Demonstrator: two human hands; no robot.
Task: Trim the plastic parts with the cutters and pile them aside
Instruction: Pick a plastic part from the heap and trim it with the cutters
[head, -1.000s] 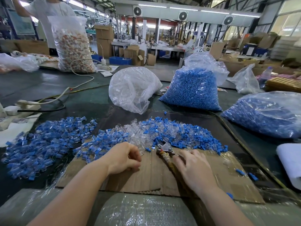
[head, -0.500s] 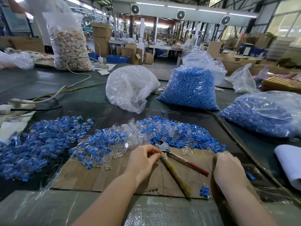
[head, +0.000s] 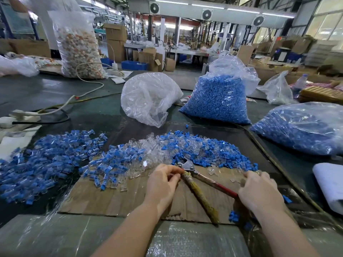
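A long pile of blue and clear plastic parts [head: 194, 147] lies across the far edge of a cardboard sheet [head: 118, 197]. A second pile of blue parts [head: 46, 160] lies to the left. The cutters [head: 187, 165] rest on the cardboard with their handles spread, one wrapped in yellowish tape, one red. My left hand [head: 161, 184] pinches thumb and fingers at the top of the yellowish handle, just below the joint. My right hand [head: 259, 190] is curled over loose parts at the pile's right end. What its fingers hold is hidden.
Behind the pile stand a nearly empty clear bag [head: 148, 97] and a full bag of blue parts [head: 219, 101]. Another bag of blue parts [head: 304, 128] lies at the right. A white cable [head: 79, 93] runs across the dark table at the left. A few blue bits [head: 233, 217] sit by my right wrist.
My right hand let go of the cutters and moved to the pile's right end. My left hand moved right to the cutters' joint. The handles now lie spread on the cardboard.
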